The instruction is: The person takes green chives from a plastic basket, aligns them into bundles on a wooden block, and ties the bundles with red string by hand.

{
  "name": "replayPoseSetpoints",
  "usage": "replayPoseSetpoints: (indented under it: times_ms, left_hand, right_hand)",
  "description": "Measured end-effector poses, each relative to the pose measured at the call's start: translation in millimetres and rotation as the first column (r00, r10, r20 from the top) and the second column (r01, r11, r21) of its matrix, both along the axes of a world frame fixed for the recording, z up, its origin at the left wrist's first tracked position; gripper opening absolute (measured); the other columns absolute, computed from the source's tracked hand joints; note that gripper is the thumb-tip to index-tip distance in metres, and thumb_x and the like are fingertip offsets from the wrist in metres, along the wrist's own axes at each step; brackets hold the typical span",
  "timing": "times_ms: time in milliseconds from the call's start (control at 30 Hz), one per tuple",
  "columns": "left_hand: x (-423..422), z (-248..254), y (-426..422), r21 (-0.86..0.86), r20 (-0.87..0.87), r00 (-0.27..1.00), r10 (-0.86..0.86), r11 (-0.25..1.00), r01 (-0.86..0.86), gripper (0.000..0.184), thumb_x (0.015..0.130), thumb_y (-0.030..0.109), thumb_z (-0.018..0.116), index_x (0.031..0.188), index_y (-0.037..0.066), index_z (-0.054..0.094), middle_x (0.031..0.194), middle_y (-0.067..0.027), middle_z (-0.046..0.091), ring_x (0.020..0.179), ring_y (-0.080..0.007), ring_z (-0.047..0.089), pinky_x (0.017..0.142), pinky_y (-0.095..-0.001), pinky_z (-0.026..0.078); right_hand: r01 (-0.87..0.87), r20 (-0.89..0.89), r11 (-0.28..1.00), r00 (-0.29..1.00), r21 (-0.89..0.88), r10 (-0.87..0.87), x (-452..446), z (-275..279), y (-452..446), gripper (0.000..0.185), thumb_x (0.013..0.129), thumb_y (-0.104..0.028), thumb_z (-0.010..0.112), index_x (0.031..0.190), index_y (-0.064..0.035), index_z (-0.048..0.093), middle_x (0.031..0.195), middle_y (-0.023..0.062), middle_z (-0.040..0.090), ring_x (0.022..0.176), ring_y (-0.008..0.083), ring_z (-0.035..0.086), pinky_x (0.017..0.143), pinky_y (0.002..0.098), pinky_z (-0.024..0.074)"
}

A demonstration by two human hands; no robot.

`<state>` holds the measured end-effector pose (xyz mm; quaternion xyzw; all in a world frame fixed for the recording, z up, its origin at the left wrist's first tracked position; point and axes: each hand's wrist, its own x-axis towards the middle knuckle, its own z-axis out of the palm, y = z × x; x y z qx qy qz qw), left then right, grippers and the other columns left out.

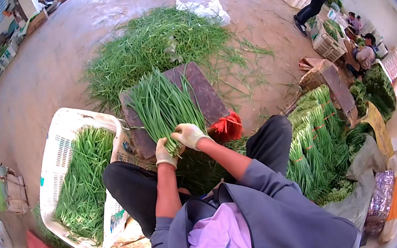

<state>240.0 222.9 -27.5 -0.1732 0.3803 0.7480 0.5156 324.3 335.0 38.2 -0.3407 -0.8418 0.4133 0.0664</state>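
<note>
Left hand [164, 154] and right hand [189, 135], both gloved, are observed curled and pinching the six-o'clock end of the green stalk bundle [161, 104] lying on the tabletop [205, 90].

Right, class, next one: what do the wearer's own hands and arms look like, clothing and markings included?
The left hand and right hand each wear a pale off-white glove ending near the wrist. The forearms are bare below plain blue-grey fabric sleeves. No markings can be made out on either.
</note>
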Motion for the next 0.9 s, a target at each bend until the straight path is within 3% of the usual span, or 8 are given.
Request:
replayPoseSetpoints:
  times_ms: [100,200,500,600,667,700,833,900]
  left_hand:
    - [-1.6,-5.1,-4.3,0.030,0.021,1.000,0.000,1.000,0.000,0.032,0.091,0.030,0.046,0.109,0.007,0.059,0.102,-0.0137,0.068,0.087,-0.0328,0.067,0.074,-0.0537,0.058]
    - [-2.5,-13.6,-6.4,0.040,-0.025,1.000,-0.010,0.999,0.011,0.035,0.093,0.032,0.044,0.113,0.007,0.059,0.109,-0.0156,0.067,0.095,-0.0350,0.067,0.080,-0.0557,0.058]
    - [2.8,-7.2,-4.7,-0.175,-0.098,0.994,-0.045,0.984,0.028,0.020,0.090,0.022,0.067,0.105,0.009,0.066,0.102,-0.0100,0.067,0.093,-0.0274,0.066,0.074,-0.0465,0.060]
    - [0.9,-4.7,-3.9,-0.235,-0.121,0.993,-0.008,0.972,-0.020,0.014,0.090,0.018,0.066,0.098,0.006,0.067,0.092,-0.0100,0.069,0.078,-0.0272,0.068,0.066,-0.0434,0.060]
    - [2.3,-12.4,0.5,-0.179,-0.117,0.991,0.066,0.980,-0.086,0.014,0.090,0.016,0.065,0.096,0.004,0.066,0.086,-0.0118,0.070,0.066,-0.0278,0.068,0.058,-0.0411,0.060]
    - [3.6,-8.8,0.1,-0.179,-0.116,0.991,0.061,0.981,-0.082,0.014,0.090,0.016,0.065,0.096,0.004,0.066,0.086,-0.0118,0.070,0.066,-0.0278,0.068,0.058,-0.0411,0.060]
    - [3.2,-12.5,0.9,-0.142,-0.106,0.994,0.033,0.989,-0.048,0.016,0.093,0.018,0.060,0.096,0.003,0.064,0.086,-0.0125,0.070,0.068,-0.0280,0.068,0.059,-0.0423,0.060]
    - [2.3,-8.2,0.4,-0.184,-0.109,0.994,0.018,0.982,-0.038,0.017,0.094,0.019,0.059,0.098,0.004,0.063,0.086,-0.0130,0.069,0.069,-0.0281,0.068,0.059,-0.0429,0.059]
  right_hand:
    - [0.034,0.117,0.995,0.993,-0.091,-0.023,-20.2,-2.5,0.0,0.035,0.081,-0.028,0.072,0.099,0.0016,0.073,0.091,0.0177,0.073,0.087,0.0296,0.071,0.080,0.0365,0.0542]
    - [0.050,-0.114,0.895,0.987,-0.443,-0.111,-15.4,-8.4,-1.7,0.030,0.079,-0.023,0.076,0.099,-0.0002,0.074,0.085,0.0080,0.072,0.079,0.0138,0.066,0.075,0.0287,0.0530]
    - [-0.014,-0.411,0.861,0.882,-0.509,-0.229,36.6,2.3,-29.6,0.021,0.087,-0.018,0.071,0.099,-0.0006,0.070,0.083,0.0050,0.069,0.075,0.0123,0.064,0.070,0.0271,0.0515]
    - [-0.380,-0.294,0.538,0.925,-0.752,0.241,71.1,46.4,-33.4,0.023,0.088,-0.018,0.069,0.100,0.0013,0.067,0.084,0.0073,0.069,0.069,0.0134,0.065,0.063,0.0271,0.0528]
    - [-0.547,-0.119,0.442,0.713,-0.711,0.691,84.0,47.9,-23.2,0.026,0.087,-0.018,0.069,0.102,0.0021,0.067,0.080,0.0076,0.070,0.069,0.0141,0.067,0.060,0.0286,0.0528]
    - [-0.482,0.100,0.499,0.639,-0.720,0.762,84.1,57.7,-16.6,0.028,0.085,-0.020,0.071,0.104,0.0012,0.068,0.077,0.0072,0.069,0.067,0.0145,0.067,0.060,0.0290,0.0534]
    - [-0.019,0.007,0.854,1.000,-0.520,0.027,48.2,29.8,6.5,0.033,0.085,-0.026,0.070,0.108,-0.0030,0.070,0.082,0.0101,0.072,0.065,0.0157,0.068,0.064,0.0293,0.0552]
    - [-0.025,-0.034,0.999,0.999,-0.035,0.023,20.4,0.9,13.1,0.039,0.084,-0.032,0.070,0.109,-0.0020,0.070,0.087,0.0145,0.073,0.072,0.0220,0.070,0.071,0.0338,0.0559]
